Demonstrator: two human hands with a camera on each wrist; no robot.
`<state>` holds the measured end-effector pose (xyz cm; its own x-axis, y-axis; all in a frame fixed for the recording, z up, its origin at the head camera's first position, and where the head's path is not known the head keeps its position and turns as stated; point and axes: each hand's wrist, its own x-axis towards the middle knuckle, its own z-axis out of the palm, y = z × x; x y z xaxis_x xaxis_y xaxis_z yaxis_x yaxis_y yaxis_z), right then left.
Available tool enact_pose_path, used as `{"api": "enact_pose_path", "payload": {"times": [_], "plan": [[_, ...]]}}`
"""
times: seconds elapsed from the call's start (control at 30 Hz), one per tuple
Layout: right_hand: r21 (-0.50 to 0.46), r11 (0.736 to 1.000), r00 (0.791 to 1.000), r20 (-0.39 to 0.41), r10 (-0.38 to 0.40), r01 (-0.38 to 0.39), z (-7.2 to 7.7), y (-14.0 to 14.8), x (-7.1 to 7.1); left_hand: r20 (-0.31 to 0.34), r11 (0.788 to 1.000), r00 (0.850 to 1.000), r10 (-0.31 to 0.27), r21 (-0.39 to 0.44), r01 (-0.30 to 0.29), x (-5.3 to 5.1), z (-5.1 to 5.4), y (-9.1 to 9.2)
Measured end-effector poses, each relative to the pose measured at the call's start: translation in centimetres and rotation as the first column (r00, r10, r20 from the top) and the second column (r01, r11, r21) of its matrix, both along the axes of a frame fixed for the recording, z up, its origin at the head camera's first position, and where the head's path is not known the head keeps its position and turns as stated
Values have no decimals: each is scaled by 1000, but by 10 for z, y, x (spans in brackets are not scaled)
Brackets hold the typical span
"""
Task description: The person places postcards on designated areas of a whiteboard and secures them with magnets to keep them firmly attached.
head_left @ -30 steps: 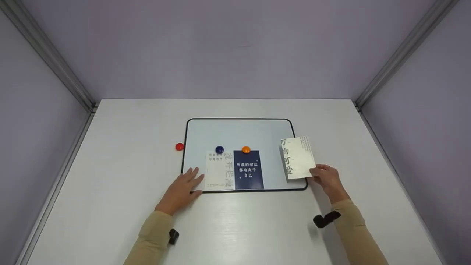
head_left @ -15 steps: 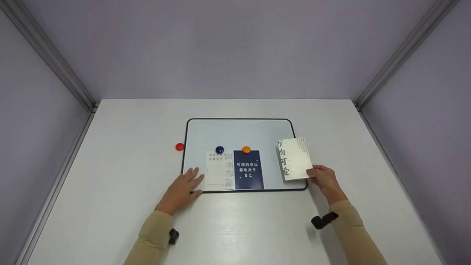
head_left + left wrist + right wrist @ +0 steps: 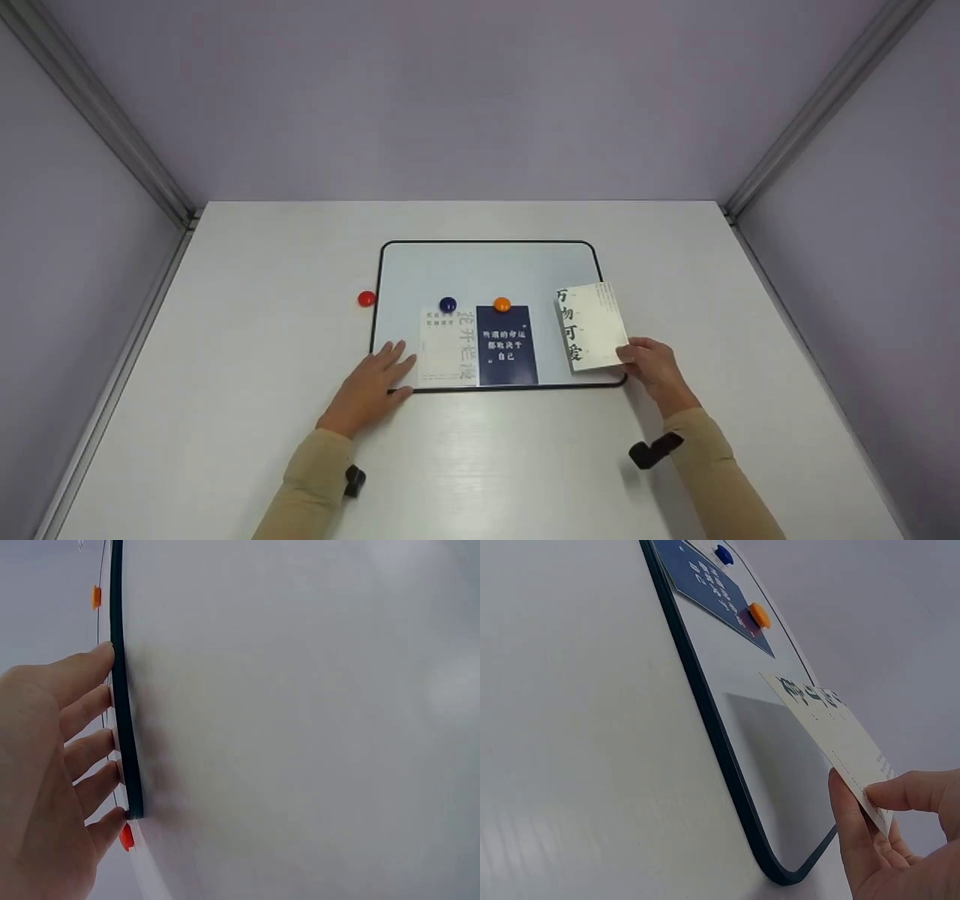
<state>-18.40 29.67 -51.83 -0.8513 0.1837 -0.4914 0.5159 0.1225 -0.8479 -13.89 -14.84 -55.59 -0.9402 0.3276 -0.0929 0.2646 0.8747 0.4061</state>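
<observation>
My right hand [image 3: 654, 373] pinches a cream card with dark characters [image 3: 591, 328] by its lower right corner, thumb on top. In the right wrist view the card [image 3: 836, 736] hovers tilted over the whiteboard [image 3: 754, 709], casting a shadow on it. My left hand [image 3: 369, 391] rests with spread fingers on the board's lower left corner. On the board lie a white card with grey characters [image 3: 442, 352] and a navy card [image 3: 507, 352], side by side. A dark blue round magnet [image 3: 448, 304] sits at the white card's top edge, an orange one [image 3: 502, 304] at the navy card's.
A red round magnet [image 3: 366, 298] lies just off the whiteboard's left edge. The board has a black rim and lies on a white table [image 3: 262, 300]. Purple-grey walls [image 3: 480, 112] stand behind and at both sides.
My right hand has carried the cream card a little left and slightly down, closer to the navy card. The left hand and the other items have stayed put.
</observation>
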Motion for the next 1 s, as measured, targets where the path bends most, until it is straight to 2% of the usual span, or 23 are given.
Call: {"api": "enact_pose_path", "payload": {"times": [0.33,0.57,0.8,1.0], "plan": [[22,999,1000,13,28,-29,-4,-6,4,-6,1000,1000,-6,-1,6,0,-1,-1],[-15,1000,1000,-1,19,-19,-6,-8,5,-3,1000,1000,-4,-12,3,-1,-1,0],[-102,995,1000,-26,5,-7,-9,-14,7,-2,1000,1000,13,10,-13,0,-1,1],[-95,995,1000,-12,-6,5,-9,-19,7,11,1000,1000,19,12,-19,0,0,1]]}}
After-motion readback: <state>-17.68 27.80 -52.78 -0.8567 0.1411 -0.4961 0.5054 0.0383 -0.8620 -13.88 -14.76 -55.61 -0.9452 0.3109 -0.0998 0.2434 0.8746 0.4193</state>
